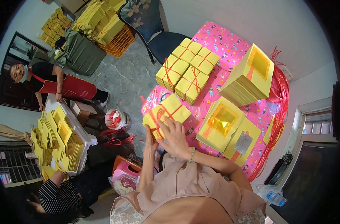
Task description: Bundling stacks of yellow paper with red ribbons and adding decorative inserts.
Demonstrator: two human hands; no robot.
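A bundle of yellow paper sheets (169, 110) crossed with red string rests at the near edge of the pink patterned table (229, 41). My left hand (150, 141) grips the bundle's near left corner from below. My right hand (174, 138), with a bead bracelet on the wrist, presses on the bundle's near side where the red string crosses. Farther back on the table lie several tied yellow bundles (188, 69) packed side by side.
A tall tilted stack of yellow sheets (248, 80) stands at the right, with flat sheets bearing gold foil (220, 121) in front. Red string (280, 97) hangs along the table's right edge. Two other people work at a white table (82, 128) on the left. A chair (158, 37) stands behind.
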